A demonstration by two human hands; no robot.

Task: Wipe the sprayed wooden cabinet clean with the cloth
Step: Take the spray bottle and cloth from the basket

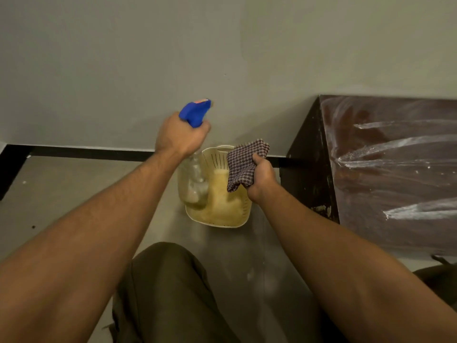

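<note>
Grey wall (148, 58) and bare floor (74, 194) frame the job: the wooden cabinet (385, 233) stands at far right, its dark top crossed by white spray streaks (405, 142), not yet wiped. My left grip (181, 137) is wrapped round a spray bottle (195, 113) above a cream basket (222, 216). My right grip (262, 179) clutches the checked cloth (243, 162), bunched and well apart from the cabinet. To wipe well, I judge, I should carry the cloth to the top, flatten it, and pull long overlapping strokes across every streak, edges included.
</note>
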